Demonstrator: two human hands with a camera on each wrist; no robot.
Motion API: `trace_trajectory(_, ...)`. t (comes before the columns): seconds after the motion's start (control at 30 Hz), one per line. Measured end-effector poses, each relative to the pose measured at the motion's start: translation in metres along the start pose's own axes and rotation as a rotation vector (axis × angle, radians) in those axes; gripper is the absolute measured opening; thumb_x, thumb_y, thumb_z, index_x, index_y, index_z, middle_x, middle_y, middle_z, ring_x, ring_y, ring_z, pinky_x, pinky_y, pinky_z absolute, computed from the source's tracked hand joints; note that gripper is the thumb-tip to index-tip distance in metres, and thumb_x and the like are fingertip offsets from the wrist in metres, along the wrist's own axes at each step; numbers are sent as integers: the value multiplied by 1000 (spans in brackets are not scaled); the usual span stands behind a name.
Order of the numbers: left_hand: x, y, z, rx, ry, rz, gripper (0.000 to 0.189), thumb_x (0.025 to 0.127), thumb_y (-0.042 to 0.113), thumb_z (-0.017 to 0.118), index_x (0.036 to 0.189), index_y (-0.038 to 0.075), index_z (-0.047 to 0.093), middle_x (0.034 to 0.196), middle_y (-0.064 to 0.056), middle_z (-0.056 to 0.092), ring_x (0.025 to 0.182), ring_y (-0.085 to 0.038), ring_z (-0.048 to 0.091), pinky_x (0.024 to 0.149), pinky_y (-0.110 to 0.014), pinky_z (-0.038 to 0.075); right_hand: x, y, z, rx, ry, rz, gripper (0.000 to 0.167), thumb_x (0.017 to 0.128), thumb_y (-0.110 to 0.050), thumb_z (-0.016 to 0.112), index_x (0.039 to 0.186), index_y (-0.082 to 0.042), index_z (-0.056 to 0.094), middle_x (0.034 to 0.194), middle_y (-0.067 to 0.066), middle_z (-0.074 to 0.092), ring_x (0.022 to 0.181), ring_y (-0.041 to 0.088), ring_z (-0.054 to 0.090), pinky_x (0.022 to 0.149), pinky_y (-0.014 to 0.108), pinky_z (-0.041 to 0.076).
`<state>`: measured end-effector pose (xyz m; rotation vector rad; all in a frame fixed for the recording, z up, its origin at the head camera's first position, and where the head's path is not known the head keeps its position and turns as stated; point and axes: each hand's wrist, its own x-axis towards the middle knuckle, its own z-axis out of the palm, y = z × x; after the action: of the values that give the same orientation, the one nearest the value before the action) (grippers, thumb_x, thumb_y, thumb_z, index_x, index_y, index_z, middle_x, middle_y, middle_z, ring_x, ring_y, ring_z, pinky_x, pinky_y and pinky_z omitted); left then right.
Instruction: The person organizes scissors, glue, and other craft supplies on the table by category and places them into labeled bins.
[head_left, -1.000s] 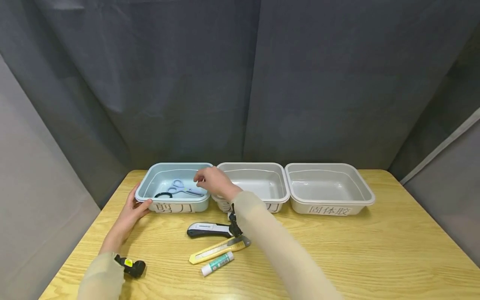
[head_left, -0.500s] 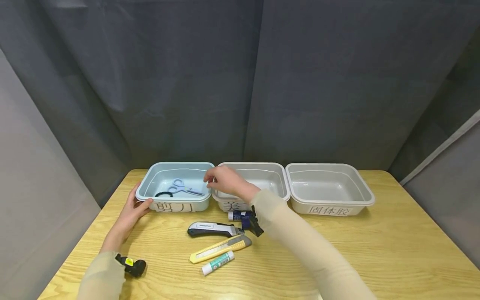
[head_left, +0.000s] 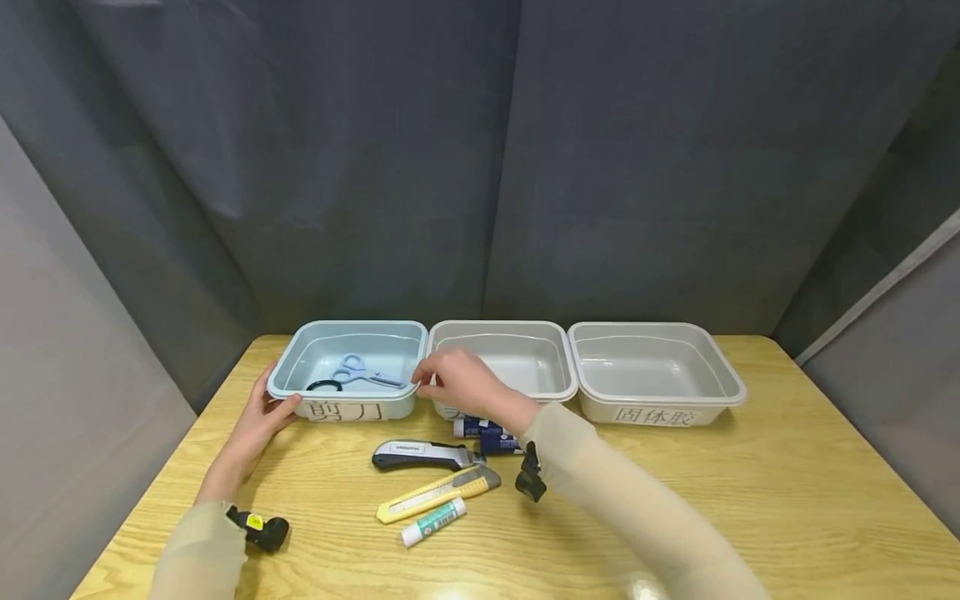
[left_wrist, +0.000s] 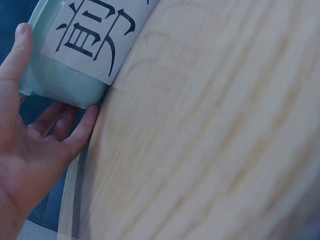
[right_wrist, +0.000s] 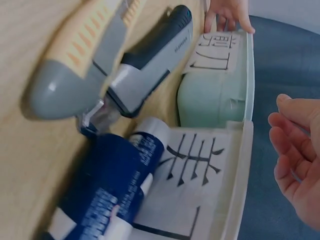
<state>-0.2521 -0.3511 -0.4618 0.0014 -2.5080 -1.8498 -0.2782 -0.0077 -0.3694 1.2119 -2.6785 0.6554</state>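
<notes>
At the light blue bin (head_left: 322, 346), my left hand (head_left: 257, 421) holds the near left corner. Its thumb lies on the rim and its other fingers bend around the side, as the left wrist view also shows. Inside that bin are pale blue scissors (head_left: 386, 382) and a black loop (head_left: 325, 382), the rest of which is hidden behind the front wall. My right hand (head_left: 468, 383) hovers over the left end of the middle grey bin (head_left: 517, 346), fingertips at the rim beside the blue bin. In the right wrist view its fingers are loosely bent with nothing between them.
A second grey bin (head_left: 645, 354) stands at the right of the row. In front lie a black-and-grey utility knife (head_left: 420, 454), a yellow box cutter (head_left: 438, 493), a green-and-white glue stick (head_left: 433, 522) and dark blue tubes (right_wrist: 107, 180), partly under my right forearm.
My right hand has moved rightward from over the blue bin to the middle bin's left end, uncovering the dark blue tubes. The left hand keeps its hold on the corner.
</notes>
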Motion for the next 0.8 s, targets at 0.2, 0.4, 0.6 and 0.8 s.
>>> trace_trajectory(0.2, 1, 4, 0, 2, 1, 4, 80, 91, 35, 52, 147, 25, -5, 145, -22, 16, 111, -10, 37, 83, -15, 46, -15, -6, 1, 56, -4, 71, 12, 84, -23, 65, 95, -18, 70, 84, -7, 65, 71, 4, 55, 62, 20, 44)
trace_trajectory(0.4, 0, 4, -1, -6, -6, 19, 80, 92, 33, 52, 147, 24, -5, 144, -22, 16, 105, -3, 39, 82, -14, 46, -32, -7, 7, 55, -6, 66, 12, 84, -23, 65, 94, -18, 69, 82, -9, 64, 70, 2, 54, 62, 18, 44)
trace_trajectory(0.6, -1, 0, 0, -1, -6, 10, 79, 92, 32, 52, 147, 26, -4, 145, -21, 16, 107, -6, 38, 83, -14, 45, -45, -6, 13, 52, -11, 55, 12, 83, -21, 66, 94, -17, 69, 80, -10, 63, 69, 2, 54, 60, 17, 43)
trace_trajectory(0.8, -1, -1, 0, 18, 0, 16, 79, 92, 34, 52, 147, 26, -5, 144, -22, 17, 109, -8, 39, 82, -14, 45, -53, -4, 18, 31, -19, 21, 15, 83, -21, 66, 96, -15, 69, 81, -8, 65, 69, 3, 56, 60, 17, 44)
